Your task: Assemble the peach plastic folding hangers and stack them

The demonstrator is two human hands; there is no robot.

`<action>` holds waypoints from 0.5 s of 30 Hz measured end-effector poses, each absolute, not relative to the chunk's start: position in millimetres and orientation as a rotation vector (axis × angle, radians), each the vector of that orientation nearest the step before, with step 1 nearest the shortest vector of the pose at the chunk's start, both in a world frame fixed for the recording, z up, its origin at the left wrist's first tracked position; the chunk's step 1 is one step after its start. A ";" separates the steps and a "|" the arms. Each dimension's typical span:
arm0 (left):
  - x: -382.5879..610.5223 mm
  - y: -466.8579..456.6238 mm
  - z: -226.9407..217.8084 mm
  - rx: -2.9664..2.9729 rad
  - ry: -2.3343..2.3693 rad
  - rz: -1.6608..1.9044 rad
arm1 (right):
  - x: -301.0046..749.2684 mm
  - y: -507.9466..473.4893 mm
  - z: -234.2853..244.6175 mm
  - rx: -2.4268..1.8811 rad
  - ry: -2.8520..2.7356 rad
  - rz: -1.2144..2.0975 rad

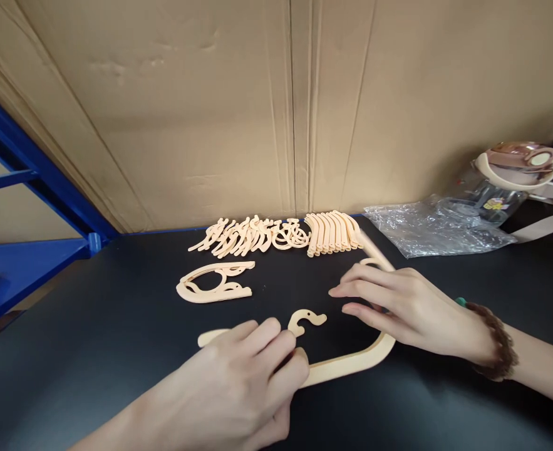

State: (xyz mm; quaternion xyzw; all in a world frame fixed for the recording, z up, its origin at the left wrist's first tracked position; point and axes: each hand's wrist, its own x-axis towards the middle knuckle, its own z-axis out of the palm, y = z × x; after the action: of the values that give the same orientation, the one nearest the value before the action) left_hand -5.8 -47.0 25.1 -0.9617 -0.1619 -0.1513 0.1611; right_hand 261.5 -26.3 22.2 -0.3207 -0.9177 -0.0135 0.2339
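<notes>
My left hand (257,376) is at the lower middle, its fingers curled and closed on the straight arm of a cream plastic folding hanger (346,366). That hanger's curved frame runs to the right and up behind my right hand. My right hand (393,304) hangs over the frame's right side, fingers stretched to the left and apart, with nothing visible between them. The frame's middle is hidden by this hand. Between the two hands, a loose cream hanger hook (307,319) lies on the black table, with a small hole in it.
A folded cream hanger (215,283) lies left of centre. Behind it are a pile of small curved pieces (243,237), rings (291,234) and a row of arms (333,232). A clear plastic bag (426,225) and a bottle (506,181) stand right; cardboard (201,113) rises behind.
</notes>
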 end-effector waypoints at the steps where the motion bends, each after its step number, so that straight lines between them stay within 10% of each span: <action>1: -6.8 -46.6 26.9 -2.757 -0.464 -0.467 | 261.5 -26.4 21.7 -0.861 -2.516 -0.036; 15: -10.5 -47.2 30.1 -3.191 -0.795 -0.917 | 250.4 -37.1 11.9 -0.745 -2.518 -0.486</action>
State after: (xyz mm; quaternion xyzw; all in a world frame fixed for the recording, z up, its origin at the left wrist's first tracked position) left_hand -10.5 -47.2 30.1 -0.9260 -0.2308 -0.2660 -0.1359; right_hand 250.4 -37.1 11.9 -0.2712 -0.9168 -0.1770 0.2335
